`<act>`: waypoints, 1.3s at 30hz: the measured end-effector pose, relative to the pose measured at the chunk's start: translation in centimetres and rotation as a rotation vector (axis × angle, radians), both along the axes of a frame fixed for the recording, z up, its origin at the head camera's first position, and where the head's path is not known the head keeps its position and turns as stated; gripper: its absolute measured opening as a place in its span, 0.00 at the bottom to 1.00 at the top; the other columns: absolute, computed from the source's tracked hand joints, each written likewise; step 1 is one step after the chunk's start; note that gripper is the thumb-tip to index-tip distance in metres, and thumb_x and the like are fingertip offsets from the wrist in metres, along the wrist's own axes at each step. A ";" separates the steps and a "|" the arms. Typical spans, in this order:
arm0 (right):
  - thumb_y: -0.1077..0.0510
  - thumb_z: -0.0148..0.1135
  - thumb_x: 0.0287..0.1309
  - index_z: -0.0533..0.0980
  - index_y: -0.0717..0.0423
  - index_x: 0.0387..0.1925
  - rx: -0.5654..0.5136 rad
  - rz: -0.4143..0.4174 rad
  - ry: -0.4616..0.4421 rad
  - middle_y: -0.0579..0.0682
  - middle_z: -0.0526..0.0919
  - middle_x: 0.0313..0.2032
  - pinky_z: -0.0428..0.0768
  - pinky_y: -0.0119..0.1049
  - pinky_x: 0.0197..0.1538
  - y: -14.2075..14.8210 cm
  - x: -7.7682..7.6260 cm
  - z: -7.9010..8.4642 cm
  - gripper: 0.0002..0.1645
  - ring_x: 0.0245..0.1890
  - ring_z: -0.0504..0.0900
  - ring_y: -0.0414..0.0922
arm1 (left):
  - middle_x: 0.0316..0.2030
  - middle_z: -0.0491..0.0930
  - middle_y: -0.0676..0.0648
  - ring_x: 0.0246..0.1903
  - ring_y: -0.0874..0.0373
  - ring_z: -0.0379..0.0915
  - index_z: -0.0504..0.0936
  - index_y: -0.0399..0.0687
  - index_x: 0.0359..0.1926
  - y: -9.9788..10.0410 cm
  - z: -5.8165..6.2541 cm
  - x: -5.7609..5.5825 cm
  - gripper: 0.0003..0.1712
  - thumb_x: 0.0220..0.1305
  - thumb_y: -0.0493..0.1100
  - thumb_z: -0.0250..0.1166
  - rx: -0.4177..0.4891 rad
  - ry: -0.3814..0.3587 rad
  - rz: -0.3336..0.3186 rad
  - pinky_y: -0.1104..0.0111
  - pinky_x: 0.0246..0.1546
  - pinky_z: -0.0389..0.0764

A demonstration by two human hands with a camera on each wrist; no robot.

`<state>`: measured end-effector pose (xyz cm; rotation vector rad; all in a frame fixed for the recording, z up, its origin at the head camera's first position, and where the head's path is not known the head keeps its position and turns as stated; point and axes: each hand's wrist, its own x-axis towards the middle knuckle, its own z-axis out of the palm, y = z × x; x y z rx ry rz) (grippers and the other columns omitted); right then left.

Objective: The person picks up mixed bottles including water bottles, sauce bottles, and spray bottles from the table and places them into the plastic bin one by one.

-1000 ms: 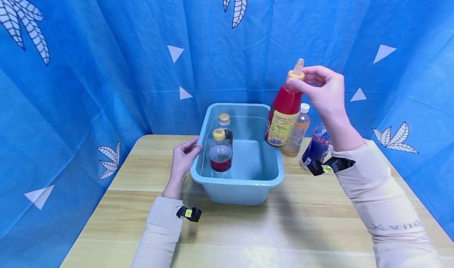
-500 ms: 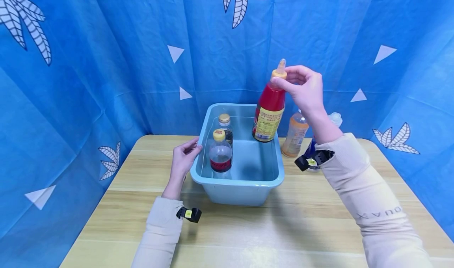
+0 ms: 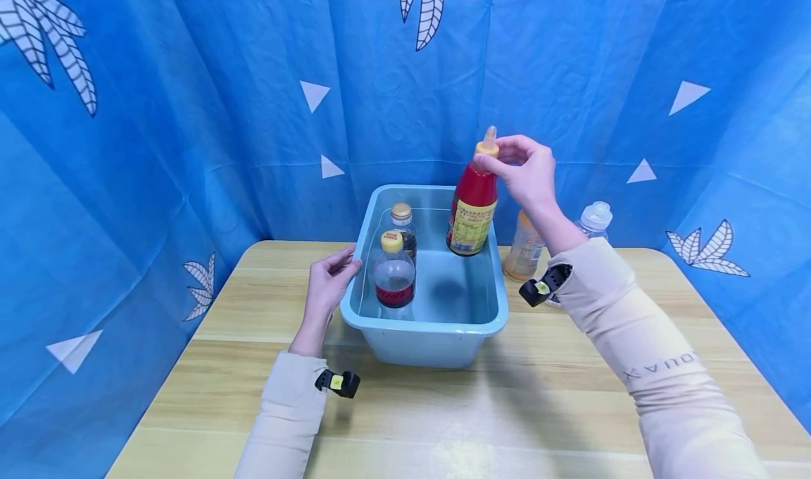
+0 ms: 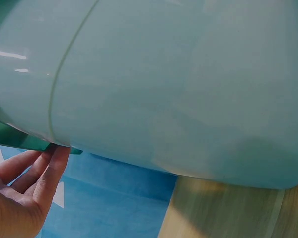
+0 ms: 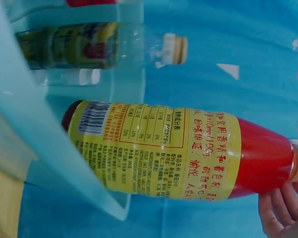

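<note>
Ketchup bottle (image 3: 472, 215) is moving left and down over blue tub (image 3: 421, 345) | right hand (image 3: 529, 176) is pinching its neck | left hand (image 3: 326, 282) is holding tub's rim

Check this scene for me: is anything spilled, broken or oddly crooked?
Nothing visible looks spilled or broken. Only the red squeeze bottle with a yellow label leans, top toward the right in the head view, but the person's right grip has it by the neck, so the lean seems ordinary.
</note>
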<state>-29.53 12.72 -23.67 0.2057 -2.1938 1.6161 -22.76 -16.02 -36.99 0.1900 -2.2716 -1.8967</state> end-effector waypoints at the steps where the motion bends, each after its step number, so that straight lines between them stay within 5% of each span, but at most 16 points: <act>1: 0.45 0.67 0.41 0.77 0.56 0.42 0.006 -0.004 -0.007 0.51 0.80 0.39 0.72 0.39 0.45 0.0 -0.2 -0.3 0.26 0.40 0.76 0.44 | 0.49 0.74 0.41 0.47 0.51 0.72 0.72 0.44 0.55 0.0 0.0 0.0 0.22 0.59 0.41 0.59 0.001 0.000 0.000 0.65 0.48 0.72; 39: 0.48 0.66 0.45 0.76 0.58 0.43 0.034 0.111 -0.049 0.54 0.78 0.41 0.71 0.41 0.48 -0.2 -5.2 -8.4 0.25 0.42 0.74 0.45 | 0.49 0.74 0.41 0.47 0.51 0.72 0.72 0.43 0.55 0.1 -0.1 0.0 0.22 0.58 0.40 0.60 -0.001 -0.004 0.010 0.65 0.47 0.73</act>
